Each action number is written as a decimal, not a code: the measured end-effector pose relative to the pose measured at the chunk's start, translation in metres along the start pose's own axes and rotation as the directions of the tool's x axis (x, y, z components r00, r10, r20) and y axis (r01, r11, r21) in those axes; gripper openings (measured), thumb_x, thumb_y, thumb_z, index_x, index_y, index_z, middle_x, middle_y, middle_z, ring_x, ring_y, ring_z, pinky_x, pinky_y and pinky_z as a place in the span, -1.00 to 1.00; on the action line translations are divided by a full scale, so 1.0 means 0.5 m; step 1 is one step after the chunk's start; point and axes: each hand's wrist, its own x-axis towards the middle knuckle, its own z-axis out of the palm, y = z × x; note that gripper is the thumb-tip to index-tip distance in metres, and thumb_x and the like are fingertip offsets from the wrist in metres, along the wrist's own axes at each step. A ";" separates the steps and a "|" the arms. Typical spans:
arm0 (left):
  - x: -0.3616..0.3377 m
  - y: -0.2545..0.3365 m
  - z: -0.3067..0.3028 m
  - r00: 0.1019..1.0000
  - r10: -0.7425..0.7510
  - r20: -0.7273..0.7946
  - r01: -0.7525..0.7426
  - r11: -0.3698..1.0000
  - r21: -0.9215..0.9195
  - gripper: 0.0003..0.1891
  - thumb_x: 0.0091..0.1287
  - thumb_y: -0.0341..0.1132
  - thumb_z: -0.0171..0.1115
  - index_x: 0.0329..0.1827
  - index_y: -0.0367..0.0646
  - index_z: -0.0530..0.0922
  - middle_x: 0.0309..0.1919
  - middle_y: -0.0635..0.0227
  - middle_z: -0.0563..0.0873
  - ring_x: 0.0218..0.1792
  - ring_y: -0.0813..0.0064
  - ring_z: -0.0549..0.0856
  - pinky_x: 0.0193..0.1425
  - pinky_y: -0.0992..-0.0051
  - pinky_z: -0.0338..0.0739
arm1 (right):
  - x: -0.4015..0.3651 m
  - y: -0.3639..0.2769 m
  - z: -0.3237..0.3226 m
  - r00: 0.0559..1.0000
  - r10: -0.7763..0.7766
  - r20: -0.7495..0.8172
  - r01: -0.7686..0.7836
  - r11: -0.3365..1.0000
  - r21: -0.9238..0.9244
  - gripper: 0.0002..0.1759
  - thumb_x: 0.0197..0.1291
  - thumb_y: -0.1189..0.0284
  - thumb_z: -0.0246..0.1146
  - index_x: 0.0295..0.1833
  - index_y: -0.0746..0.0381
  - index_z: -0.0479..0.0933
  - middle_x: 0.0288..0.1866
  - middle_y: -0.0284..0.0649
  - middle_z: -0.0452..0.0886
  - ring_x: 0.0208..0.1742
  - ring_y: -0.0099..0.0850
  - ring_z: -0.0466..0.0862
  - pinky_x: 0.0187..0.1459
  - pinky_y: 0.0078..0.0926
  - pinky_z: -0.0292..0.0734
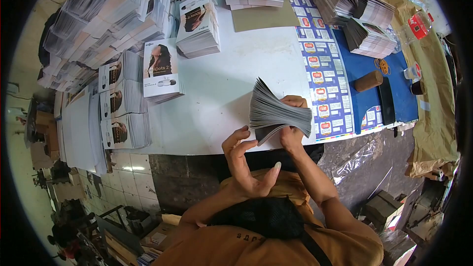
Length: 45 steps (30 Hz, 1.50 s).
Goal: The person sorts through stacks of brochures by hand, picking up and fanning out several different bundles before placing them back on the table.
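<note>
White tabletop [226, 64] — right fingers [295, 100] clamp a paper stack [268, 113], long axis crosswise, wider fanned end leftward — left fingers [236, 151] apart.

Head-worn, the camera faces forward and down at the nearby table [217, 88], corners probably lens-darkened.

Right forearm [315, 177] is reaching forward, right grip [290, 139] is clasping; left forearm [212, 204] is angling inward, and left grip [241, 167] is hovering unclasped, fingers [236, 150] loosely curving, thumb [268, 181] standing apart.
</note>
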 end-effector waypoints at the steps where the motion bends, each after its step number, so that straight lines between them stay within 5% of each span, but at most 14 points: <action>1: 0.004 0.002 -0.002 1.000 0.015 -0.003 -0.015 1.000 -0.010 -0.19 0.00 -0.39 0.32 0.31 -0.44 0.11 0.11 0.01 0.25 0.16 0.22 0.32 0.30 0.26 0.19 | 0.000 0.002 -0.001 1.000 -0.008 0.004 0.008 1.000 -0.006 -0.78 -0.04 0.63 0.20 -0.21 0.35 0.42 -0.20 -0.07 0.56 -0.19 -0.36 0.56 -0.10 -0.50 0.44; 4: -0.008 -0.004 0.005 0.998 -0.064 -0.008 0.063 0.990 -0.129 -0.11 0.00 -0.34 0.33 0.36 -0.51 0.05 0.10 0.02 0.25 0.15 0.22 0.32 0.30 0.26 0.17 | 0.000 0.004 -0.002 1.000 -0.007 0.008 0.007 1.000 0.004 -0.79 -0.05 0.63 0.19 -0.22 0.35 0.42 -0.21 -0.06 0.56 -0.19 -0.35 0.56 -0.09 -0.49 0.44; 7: -0.002 0.008 -0.005 0.993 -0.101 0.063 0.103 0.994 -0.022 -0.05 0.01 -0.32 0.31 0.40 -0.57 -0.02 0.09 0.01 0.25 0.13 0.23 0.31 0.29 0.25 0.18 | -0.002 0.007 -0.002 1.000 -0.001 0.006 0.001 1.000 0.021 -0.79 -0.04 0.62 0.18 -0.22 0.35 0.42 -0.21 -0.06 0.56 -0.19 -0.34 0.56 -0.09 -0.47 0.44; 19: -0.003 -0.007 0.005 1.000 -0.010 0.003 0.010 0.995 -0.101 -0.02 0.02 -0.34 0.28 0.43 -0.56 -0.10 0.14 -0.02 0.23 0.18 0.20 0.30 0.35 0.24 0.12 | 0.001 0.003 -0.002 1.000 -0.018 0.016 0.018 1.000 0.005 -0.79 -0.04 0.61 0.19 -0.22 0.35 0.42 -0.21 -0.07 0.55 -0.19 -0.35 0.55 -0.09 -0.49 0.43; 22: -0.005 0.003 0.004 0.995 -0.104 0.007 0.104 0.990 -0.091 -0.04 0.03 -0.34 0.28 0.43 -0.58 -0.07 0.15 -0.03 0.23 0.19 0.18 0.29 0.35 0.23 0.14 | 0.001 0.004 -0.002 1.000 -0.024 0.018 0.024 1.000 0.012 -0.79 -0.04 0.63 0.19 -0.22 0.35 0.42 -0.21 -0.08 0.55 -0.19 -0.35 0.55 -0.09 -0.50 0.43; 31: -0.003 0.010 -0.009 0.996 -0.048 0.070 0.044 0.997 0.057 -0.07 0.05 -0.34 0.27 0.43 -0.59 -0.03 0.16 -0.06 0.23 0.22 0.15 0.30 0.35 0.22 0.17 | -0.001 0.010 -0.001 1.000 -0.025 0.012 0.025 0.999 0.031 -0.78 -0.04 0.64 0.18 -0.21 0.35 0.42 -0.20 -0.08 0.55 -0.19 -0.36 0.55 -0.09 -0.49 0.43; 34: -0.005 -0.007 0.006 0.999 0.009 -0.047 -0.011 0.998 -0.056 -0.05 0.03 -0.36 0.28 0.44 -0.56 -0.06 0.15 -0.06 0.25 0.21 0.15 0.30 0.35 0.21 0.15 | -0.002 0.010 -0.003 1.000 -0.017 0.019 0.017 1.000 0.011 -0.79 -0.03 0.63 0.19 -0.21 0.34 0.41 -0.20 -0.08 0.56 -0.19 -0.36 0.55 -0.09 -0.50 0.43; 45: 0.007 0.011 -0.009 0.997 -0.045 0.067 0.041 0.997 0.061 -0.09 0.03 -0.37 0.27 0.41 -0.56 0.00 0.13 -0.05 0.26 0.16 0.18 0.31 0.31 0.21 0.18 | 0.001 0.004 -0.001 1.000 -0.018 0.009 0.018 1.000 0.004 -0.81 -0.01 0.64 0.21 -0.22 0.34 0.42 -0.21 -0.08 0.57 -0.20 -0.37 0.56 -0.10 -0.51 0.43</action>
